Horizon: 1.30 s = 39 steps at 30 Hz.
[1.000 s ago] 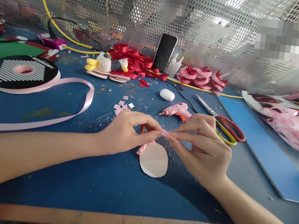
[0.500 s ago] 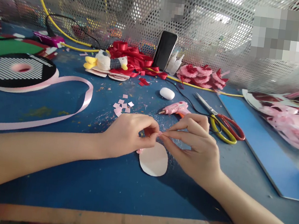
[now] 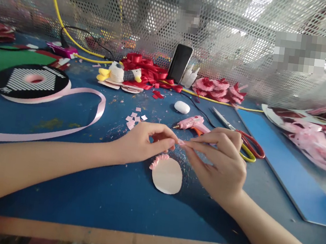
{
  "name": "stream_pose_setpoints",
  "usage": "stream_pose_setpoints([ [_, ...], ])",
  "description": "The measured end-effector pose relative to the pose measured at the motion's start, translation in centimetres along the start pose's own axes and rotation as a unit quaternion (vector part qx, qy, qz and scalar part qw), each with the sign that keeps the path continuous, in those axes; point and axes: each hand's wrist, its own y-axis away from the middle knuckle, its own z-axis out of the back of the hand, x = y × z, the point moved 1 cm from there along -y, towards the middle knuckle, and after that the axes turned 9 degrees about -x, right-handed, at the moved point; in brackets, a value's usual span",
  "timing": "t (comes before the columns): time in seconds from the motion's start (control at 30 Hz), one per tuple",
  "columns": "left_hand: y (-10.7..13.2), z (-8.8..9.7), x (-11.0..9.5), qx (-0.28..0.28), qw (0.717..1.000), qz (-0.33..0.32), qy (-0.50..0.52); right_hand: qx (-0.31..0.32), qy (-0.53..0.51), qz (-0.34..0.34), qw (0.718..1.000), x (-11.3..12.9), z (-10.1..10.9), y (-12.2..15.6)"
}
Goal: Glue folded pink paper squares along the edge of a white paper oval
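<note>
Between my two hands, above the table, is a small pink ribbon piece (image 3: 181, 142). The thumb and index fingertips of my left hand (image 3: 141, 143) close on its left end. From the other side, my right hand (image 3: 220, 158) pinches it with thumb and fingers. Just below lies a pale rounded card disc (image 3: 168, 177), its upper left edge lined with pink ribbon ruffles (image 3: 158, 161). Cut ribbon squares (image 3: 133, 117) are scattered beyond my left hand. Behind my right hand rests a pink glue gun (image 3: 191, 122), its handle partly hidden.
Scissors (image 3: 249, 142) with red and yellow handles lie right, beside a blue board (image 3: 288, 169). A ribbon spool (image 3: 31, 82) trails pink ribbon at left. Farther back are a white oval case (image 3: 182, 107), a duck plush (image 3: 119, 74), red ribbon (image 3: 145, 70) and a propped phone (image 3: 180, 64).
Both hands have shifted slightly right over the disc, uncovering more of its ruffled edge. My left fingers have straightened somewhat around the ribbon piece. The camera view has tilted a little upward.
</note>
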Motion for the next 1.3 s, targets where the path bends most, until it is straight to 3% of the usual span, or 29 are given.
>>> stream_pose_setpoints([
  [0.07, -0.4, 0.0, 0.3, 0.001, 0.998, 0.049, 0.051, 0.001, -0.012, -0.017, 1.0, -0.1, 0.0, -0.1],
  [0.23, -0.9, -0.1, 0.9, 0.014, 0.988, 0.101, 0.119, 0.018, -0.03, -0.04, 0.999, -0.3, -0.3, 0.0],
  [0.7, -1.0, 0.0, 1.0, 0.025, 0.972, 0.149, 0.178, 0.007, -0.051, -0.032, 0.998, -0.6, -0.6, 0.1],
  [0.9, -1.0, 0.1, 0.9, 0.02, 0.983, 0.145, 0.114, 0.028, -0.046, -0.018, 0.998, -0.9, -0.7, 0.1],
  [1.13, -0.6, 0.1, 0.6, 0.008, 0.994, 0.105, -0.023, 0.12, 0.002, 0.012, 0.993, -2.9, -0.5, 0.0],
  [1.2, -0.6, 0.3, 0.6, -0.015, 0.992, 0.097, -0.081, 0.122, 0.024, -0.006, 0.992, -3.7, -0.4, -0.1],
  [1.3, -0.7, 0.6, 0.9, -0.032, 0.977, 0.102, -0.186, 0.12, 0.118, -0.09, 0.982, -5.0, -0.4, 0.4],
])
